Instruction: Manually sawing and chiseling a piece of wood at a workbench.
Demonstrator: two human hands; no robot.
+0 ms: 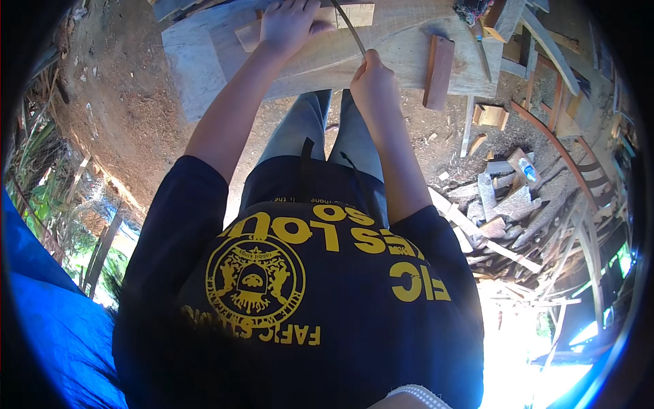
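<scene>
At the top of the head view, my left hand [289,28] lies over a pale strip of wood [355,15], its fingers bent across the strip and its thumb out to the right. Under the strip is a broad wooden board [197,61]. My right hand [375,78] is closed around the near end of a long, thin, dark tool [350,26], whose kind I cannot make out. From my fist the tool runs up and leftward across the strip, and its far end leaves the picture. A reddish-brown wooden block [439,71] lies on the board, right of my right hand.
A slim pointed tool [483,58] lies near the board's right end, beside stacked wood offcuts [504,19]. Rightward on the ground are a scrap-wood pile [511,204], a plastic bottle [526,169] and a curved reddish wooden piece [555,140]. Bare earth [126,123] spreads to the left.
</scene>
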